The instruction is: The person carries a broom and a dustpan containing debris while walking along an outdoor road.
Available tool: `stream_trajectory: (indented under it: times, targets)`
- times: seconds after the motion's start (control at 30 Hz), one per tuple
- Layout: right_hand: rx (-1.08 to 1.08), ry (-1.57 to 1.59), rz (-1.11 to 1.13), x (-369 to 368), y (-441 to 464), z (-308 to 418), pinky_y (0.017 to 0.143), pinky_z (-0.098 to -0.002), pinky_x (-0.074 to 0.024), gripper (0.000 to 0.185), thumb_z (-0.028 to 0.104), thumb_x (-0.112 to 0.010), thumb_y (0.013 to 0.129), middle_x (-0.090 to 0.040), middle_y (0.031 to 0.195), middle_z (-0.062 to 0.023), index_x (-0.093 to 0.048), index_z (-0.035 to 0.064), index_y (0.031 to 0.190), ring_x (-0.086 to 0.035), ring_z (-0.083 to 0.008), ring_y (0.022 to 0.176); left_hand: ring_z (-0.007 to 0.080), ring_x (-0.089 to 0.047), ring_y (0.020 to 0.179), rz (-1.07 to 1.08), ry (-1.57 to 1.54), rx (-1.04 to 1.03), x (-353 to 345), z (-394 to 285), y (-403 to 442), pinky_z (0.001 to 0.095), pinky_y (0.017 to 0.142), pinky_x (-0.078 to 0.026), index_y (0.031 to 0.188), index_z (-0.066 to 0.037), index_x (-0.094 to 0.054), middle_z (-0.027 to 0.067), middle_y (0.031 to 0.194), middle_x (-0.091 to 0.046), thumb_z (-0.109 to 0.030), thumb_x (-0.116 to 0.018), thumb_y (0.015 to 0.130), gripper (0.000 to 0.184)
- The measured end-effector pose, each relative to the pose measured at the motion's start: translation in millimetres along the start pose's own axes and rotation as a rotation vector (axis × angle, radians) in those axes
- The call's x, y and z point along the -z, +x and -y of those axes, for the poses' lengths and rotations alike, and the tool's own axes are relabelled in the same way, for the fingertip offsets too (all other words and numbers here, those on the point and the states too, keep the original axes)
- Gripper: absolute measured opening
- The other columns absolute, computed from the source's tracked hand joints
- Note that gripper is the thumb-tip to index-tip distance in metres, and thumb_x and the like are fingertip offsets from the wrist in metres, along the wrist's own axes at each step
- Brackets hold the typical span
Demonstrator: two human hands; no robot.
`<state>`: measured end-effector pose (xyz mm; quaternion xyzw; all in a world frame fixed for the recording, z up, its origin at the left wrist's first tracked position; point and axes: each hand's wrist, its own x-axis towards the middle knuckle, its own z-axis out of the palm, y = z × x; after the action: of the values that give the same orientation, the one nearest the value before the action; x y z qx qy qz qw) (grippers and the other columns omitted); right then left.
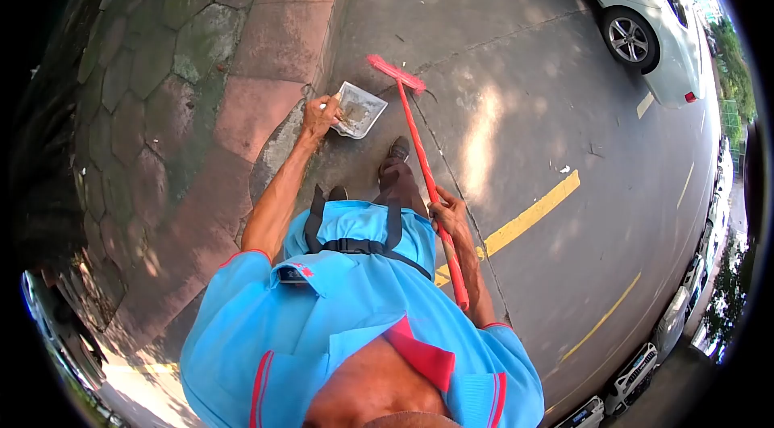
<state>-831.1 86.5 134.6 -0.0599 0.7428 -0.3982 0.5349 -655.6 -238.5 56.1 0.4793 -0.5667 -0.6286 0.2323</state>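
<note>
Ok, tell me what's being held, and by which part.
The right hand holds the broom partway along its red handle, away from the bristles; the left hand holds the dustpan at one side, its exact grip unclear.

A pale car is sitting at the upper right, and its dark wheel is touching the gray road. A fat yellow line is running across the road, right of the middle. Big flat stones are filling the upper left, beside pink blocks. More cars are standing in a row at the lower right.
</note>
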Motion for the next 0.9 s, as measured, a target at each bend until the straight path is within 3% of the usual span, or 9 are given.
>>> stream_trajectory:
  times: [0.27, 0.43, 0.6, 0.9]
  targets:
    - [0.036, -0.05, -0.029, 68.5, 116.2, 88.3, 0.035, -0.0271, -0.0379, 0.062, 0.004, -0.056, 0.075, -0.055, 0.06, -0.0067, -0.039, -0.0042, 0.133, -0.049, -0.0139, 0.038, 0.011, -0.055, 0.055, -0.083, 0.015, 0.065, -34.7, -30.2, 46.6, 0.0232, 0.05, -0.049, 0.067, 0.001, -0.061, 0.0041, 0.06, -0.057, -0.038, -0.06, 0.084, 0.043]
    - [0.035, -0.03, 0.005, 80.8, 147.4, 97.9, 0.036, -0.0265, -0.0403, 0.063, 0.004, -0.056, 0.076, -0.054, 0.06, -0.0072, -0.036, -0.0059, 0.135, -0.05, -0.0144, 0.039, 0.0103, -0.055, 0.055, -0.096, 0.046, 0.067, -55.5, -51.4, 61.2, 0.0234, 0.05, -0.049, 0.066, 0.001, -0.061, 0.0047, 0.061, -0.057, -0.036, -0.06, 0.085, 0.041]
    - [0.013, -0.128, 0.09, 79.8, 134.7, 82.4, 0.037, -0.0267, -0.0414, 0.063, 0.004, -0.056, 0.077, -0.054, 0.061, -0.0069, -0.035, -0.0047, 0.136, -0.05, -0.0139, 0.04, 0.0119, -0.055, 0.054, -0.126, 0.023, 0.081, -44.0, -52.7, 76.1, 0.0238, 0.049, -0.049, 0.065, 0.003, -0.061, 0.0061, 0.063, -0.058, -0.033, -0.059, 0.085, 0.041]
    - [-0.171, -0.238, 0.37, 93.0, 79.9, 143.5, 0.037, -0.0253, -0.0381, 0.064, 0.0, -0.058, 0.075, -0.056, 0.065, -0.0087, -0.036, -0.0042, 0.135, -0.048, -0.0123, 0.039, 0.0139, -0.056, 0.055, -0.16, 0.017, 0.05, -29.9, -48.9, 78.1, 0.0264, 0.049, -0.052, 0.064, 0.003, -0.061, 0.0073, 0.063, -0.059, -0.036, -0.055, 0.086, 0.045]
